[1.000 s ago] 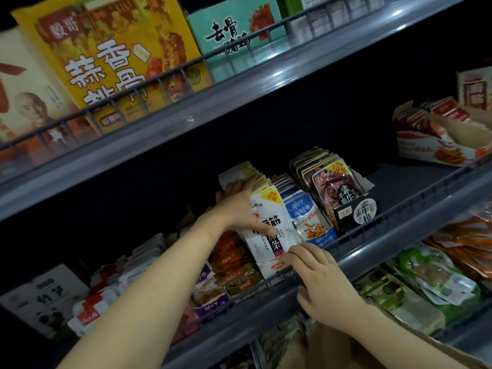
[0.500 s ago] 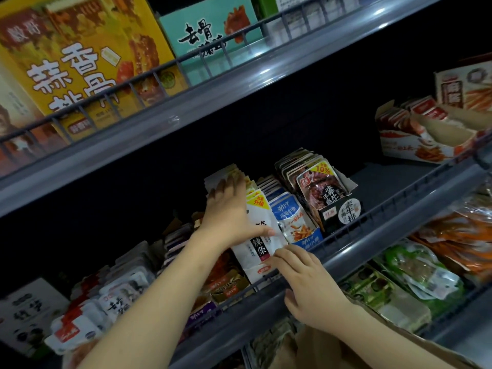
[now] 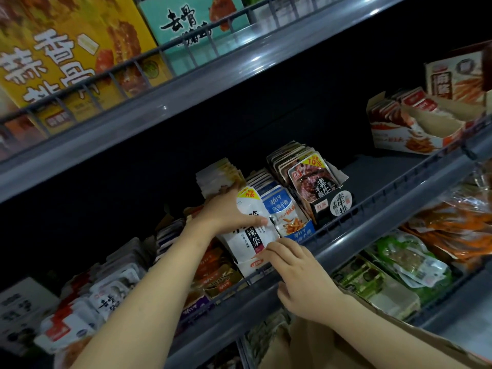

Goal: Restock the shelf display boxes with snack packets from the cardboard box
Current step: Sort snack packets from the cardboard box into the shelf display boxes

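Middle shelf (image 3: pixel 346 235) of a dim shop display, seen from below and tilted; wire rail along its front edge.

Far left of the white packets: loose red-and-white sachets (image 3: pixel 80 310), heaped against the rail. Nearer: brown and gold packs (image 3: pixel 218 272), partly hidden behind the left forearm.

Left hand (image 3: pixel 226 211) wrapped over the row of white packets (image 3: pixel 250 233): fingers curled behind the stack, thumb pressed across the front packet's face. A firm grip on the whole bundle, leaning it forward in its display box (image 3: pixel 253 265).

Just below, right hand (image 3: pixel 300 278) at the rail, fingers fairly straight, tips touching the lower edge of the front white packet and the box lip. Nothing held.

Right of the white packets, touching: blue packets (image 3: pixel 285 211). Next right: dark packets (image 3: pixel 311 179) upright in a black box. Well to the right: red carton (image 3: pixel 415 129), part empty.

Below the right arm: brown cardboard (image 3: pixel 332 347), probably the supply box.

Risks, as judgement: stack splaying or tipping over the rail if the thumb lets go early; blue row nudged sideways by a crowded fit; front packet creased under the thumb.
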